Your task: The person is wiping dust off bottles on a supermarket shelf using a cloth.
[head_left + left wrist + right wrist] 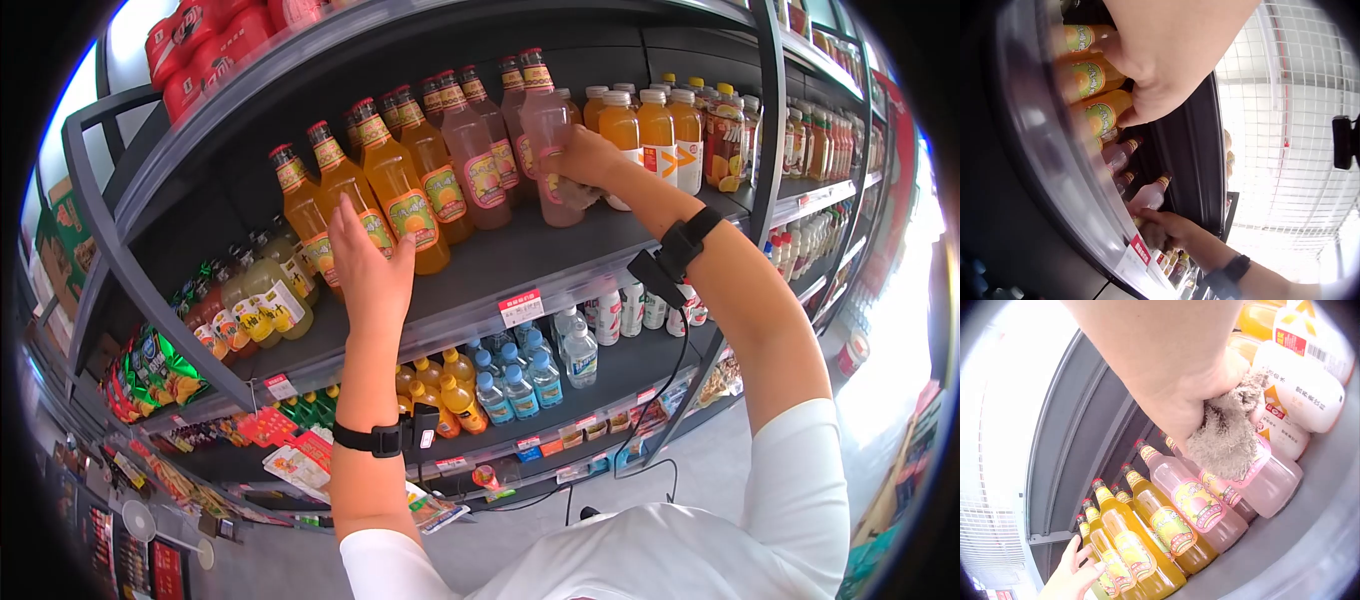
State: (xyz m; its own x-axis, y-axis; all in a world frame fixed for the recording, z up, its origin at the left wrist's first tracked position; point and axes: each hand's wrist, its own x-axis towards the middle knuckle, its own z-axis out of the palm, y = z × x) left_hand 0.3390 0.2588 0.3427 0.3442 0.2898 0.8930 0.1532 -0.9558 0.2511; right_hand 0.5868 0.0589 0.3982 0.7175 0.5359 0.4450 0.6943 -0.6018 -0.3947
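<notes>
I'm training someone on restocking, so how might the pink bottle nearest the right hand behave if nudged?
The pink bottle would likely tip if pushed high, being tall and slim. It may feel heavy for its size, as it looks filled. Its smooth, glossy wall looks like glass, so it could slip or break.

Looks like a shop: stocked with rows of orange bottles (395, 185) at the left hand (370, 265) and pink bottles (543, 115) at the right hand (587, 160). Bears a price tag (520, 307) below and between both, snack bags (160, 370) left of the left hand, filled shelves (830, 197) beyond the right.
</notes>
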